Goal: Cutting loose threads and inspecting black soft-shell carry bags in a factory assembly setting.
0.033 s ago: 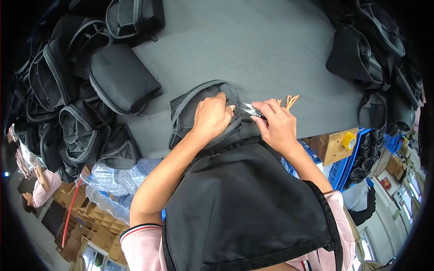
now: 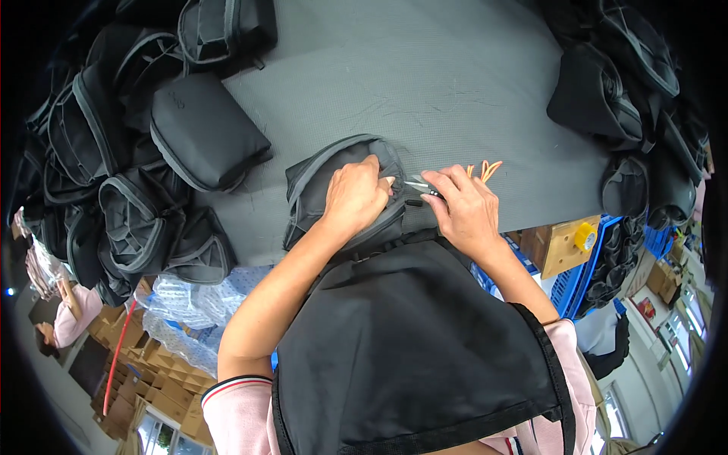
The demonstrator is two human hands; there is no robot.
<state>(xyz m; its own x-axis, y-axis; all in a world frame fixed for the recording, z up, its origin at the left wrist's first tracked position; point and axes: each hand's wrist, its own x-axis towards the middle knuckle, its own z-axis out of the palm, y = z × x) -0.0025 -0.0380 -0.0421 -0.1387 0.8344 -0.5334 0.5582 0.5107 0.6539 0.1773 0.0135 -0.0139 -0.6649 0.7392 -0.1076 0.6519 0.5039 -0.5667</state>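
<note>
On the table lies an unzipped dark grey pouch, its opening facing up. My left hand reaches into the opening, fingers closed on the lining near the right-hand rim. Small scissors with pale metal blades are held in my right hand, just right of the pouch. Their tips point left at the pouch's edge, close to my left fingertips. Thin orange loops stick out behind my right hand. A short black zip pull lies below the blades.
Dark pouches are heaped on the left, and another heap sits at the right. Loose threads lie on the grey tabletop. Past the near edge are a wooden block with yellow tape, and a blue crate.
The scissor blades have drawn closer together, with a slight shift of my right hand. My left hand and the pouch have stayed put.
</note>
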